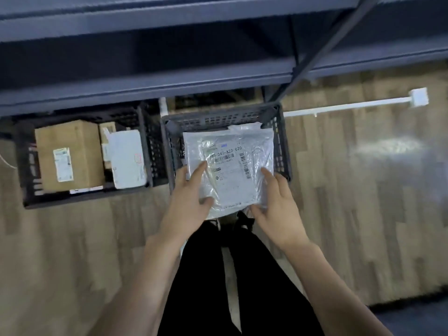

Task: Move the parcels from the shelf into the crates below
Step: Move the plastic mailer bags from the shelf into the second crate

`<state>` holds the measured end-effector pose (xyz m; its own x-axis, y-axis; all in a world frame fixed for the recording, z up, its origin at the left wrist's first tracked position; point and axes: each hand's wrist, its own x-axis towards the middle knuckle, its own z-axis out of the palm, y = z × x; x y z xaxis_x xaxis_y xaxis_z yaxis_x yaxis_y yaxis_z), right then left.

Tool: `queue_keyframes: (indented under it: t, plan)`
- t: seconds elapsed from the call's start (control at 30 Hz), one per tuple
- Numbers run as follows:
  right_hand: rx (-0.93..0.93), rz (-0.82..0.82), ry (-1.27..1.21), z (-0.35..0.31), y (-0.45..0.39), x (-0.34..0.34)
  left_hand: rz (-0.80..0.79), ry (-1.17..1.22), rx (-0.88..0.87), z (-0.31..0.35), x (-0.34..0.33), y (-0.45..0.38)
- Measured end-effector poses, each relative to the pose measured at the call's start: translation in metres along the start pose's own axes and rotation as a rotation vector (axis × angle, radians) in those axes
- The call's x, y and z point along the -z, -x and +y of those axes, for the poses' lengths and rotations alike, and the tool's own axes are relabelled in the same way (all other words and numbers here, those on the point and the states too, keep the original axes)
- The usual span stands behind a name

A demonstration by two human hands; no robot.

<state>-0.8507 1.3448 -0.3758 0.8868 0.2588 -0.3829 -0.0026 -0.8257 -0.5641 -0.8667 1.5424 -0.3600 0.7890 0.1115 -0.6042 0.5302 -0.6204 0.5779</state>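
Crate [282, 141] holds plastic parcel [230, 163]; neighbouring crate [26, 166] holds boxes [70, 154].

Two dark perforated plastic crates [155, 151] sat side by side on the wood-plank floor [351, 202] beneath the grey metal shelf [145, 88]; a brown cardboard box [69, 155] lay in the left crate, a clear plastic-wrapped parcel [229, 166] over the right.
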Motion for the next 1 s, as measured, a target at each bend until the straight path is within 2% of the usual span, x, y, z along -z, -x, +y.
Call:
queue_keyframes:
  t: [0.17,0.3,0.6,1.0]
  plan:
    - [-0.052,-0.183,0.044,0.06,-0.028,-0.056,-0.056,-0.109,0.155,-0.039,-0.064,-0.038]
    - [-0.072,-0.254,0.116,0.103,-0.063,-0.097,-0.082,-0.189,0.166,-0.072,-0.113,-0.08]
    - [-0.05,-0.201,0.219,0.186,-0.166,-0.164,-0.045,-0.514,-0.003,-0.113,-0.168,-0.214]
    - [-0.253,-0.176,0.321,0.322,-0.296,-0.25,-0.084,-0.861,-0.267,-0.163,-0.286,-0.399]
